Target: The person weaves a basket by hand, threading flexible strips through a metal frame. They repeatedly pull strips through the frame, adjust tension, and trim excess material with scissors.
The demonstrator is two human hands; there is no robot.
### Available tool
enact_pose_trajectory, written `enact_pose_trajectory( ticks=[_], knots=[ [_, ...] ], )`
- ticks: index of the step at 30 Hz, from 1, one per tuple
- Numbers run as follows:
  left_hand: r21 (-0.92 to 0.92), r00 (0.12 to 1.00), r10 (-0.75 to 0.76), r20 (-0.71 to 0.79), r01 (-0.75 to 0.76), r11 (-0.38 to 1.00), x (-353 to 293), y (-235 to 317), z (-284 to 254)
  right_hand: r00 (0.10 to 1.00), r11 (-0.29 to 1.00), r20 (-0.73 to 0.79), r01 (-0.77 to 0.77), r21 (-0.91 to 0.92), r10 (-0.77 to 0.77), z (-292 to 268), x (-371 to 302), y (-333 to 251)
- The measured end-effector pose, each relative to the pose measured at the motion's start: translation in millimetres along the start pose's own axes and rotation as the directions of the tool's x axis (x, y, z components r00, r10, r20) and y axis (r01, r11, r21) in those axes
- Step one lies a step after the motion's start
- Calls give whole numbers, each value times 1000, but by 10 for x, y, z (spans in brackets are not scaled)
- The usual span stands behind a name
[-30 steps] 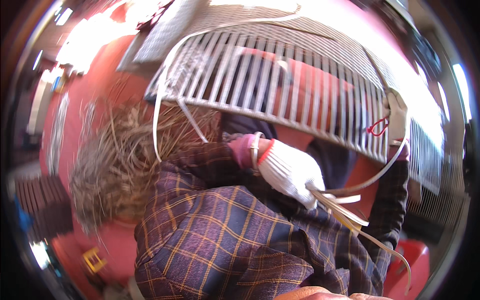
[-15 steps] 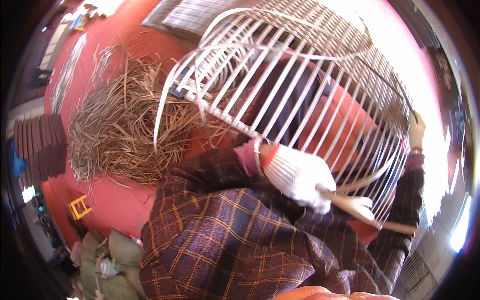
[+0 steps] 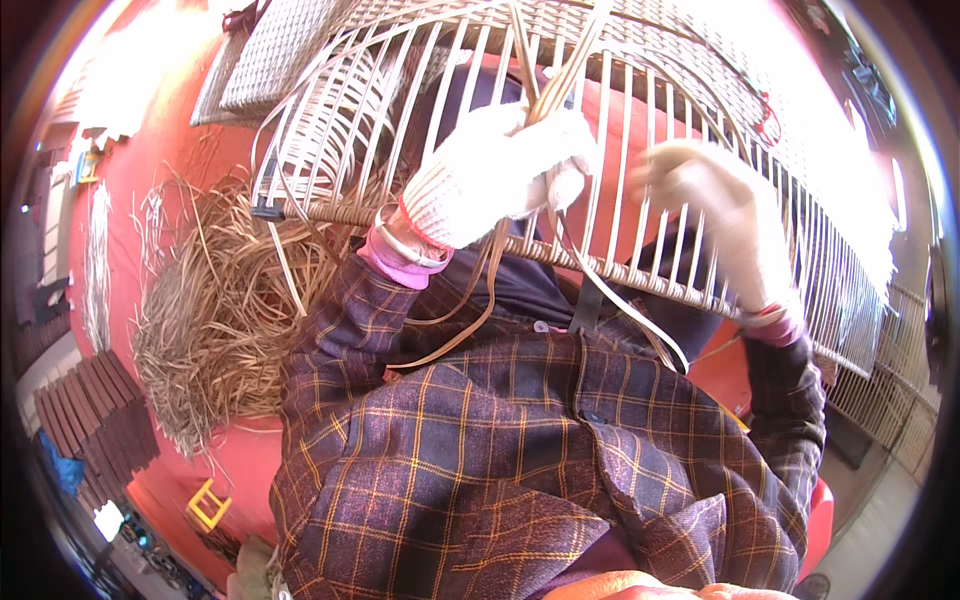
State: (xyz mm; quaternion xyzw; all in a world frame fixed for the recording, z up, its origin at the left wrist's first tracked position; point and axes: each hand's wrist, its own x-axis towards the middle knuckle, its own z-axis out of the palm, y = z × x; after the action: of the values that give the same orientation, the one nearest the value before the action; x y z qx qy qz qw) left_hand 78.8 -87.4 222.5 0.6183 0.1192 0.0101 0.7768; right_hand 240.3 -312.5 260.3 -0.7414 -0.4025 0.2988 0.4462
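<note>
My left hand point(image 3: 510, 170), in a white knitted glove, is closed around a bundle of flat tan weaving strips point(image 3: 572, 75). Their ends stick up above the fist, and looser strips point(image 3: 490, 285) loop down over my lap. Right of it, my right hand point(image 3: 715, 205), also gloved, is raised over the bars and smeared by motion, so its fingers do not show clearly. Across my lap lies a half-woven wicker frame point(image 3: 640, 283) with pale parallel bars and a wrapped near rail. Its far part is woven tight point(image 3: 670, 42).
A big heap of tan strips point(image 3: 220, 310) lies on the red floor at left. Beyond the frame are a white strip coil point(image 3: 335, 110) and grey woven panels point(image 3: 285, 60). A yellow plastic piece point(image 3: 208, 505) and a brown slatted stack point(image 3: 95, 420) are at lower left.
My left hand has moved up and left, from beside the near rail to above the bars, with strips in it. My right hand has left the frame's far right edge and come inward.
</note>
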Motion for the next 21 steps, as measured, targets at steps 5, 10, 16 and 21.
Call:
enact_pose_trajectory(
  ticks=[5, 10, 16, 21],
  knots=[
    [661, 742, 628, 233, -595, 458, 39, -44, 9, 861, 915, 423, -374, 151, 282, 532, -270, -333],
    [116, 905, 414, -103, -402, 908, 114, -96, -626, 903, 945, 279, -319, -75, 327, -142, -729, 92],
    [-469, 923, 71, -378, -257, 845, 305, -146, -1081, 938, 802, -322, -286, -524, 125, -2028, -1534, 801],
    [-397, 979, 38, -199, -116, 910, 410, -90, -770, 852, 265, -460, -397, -879, -251, -3721, -1711, 854]
  ],
)
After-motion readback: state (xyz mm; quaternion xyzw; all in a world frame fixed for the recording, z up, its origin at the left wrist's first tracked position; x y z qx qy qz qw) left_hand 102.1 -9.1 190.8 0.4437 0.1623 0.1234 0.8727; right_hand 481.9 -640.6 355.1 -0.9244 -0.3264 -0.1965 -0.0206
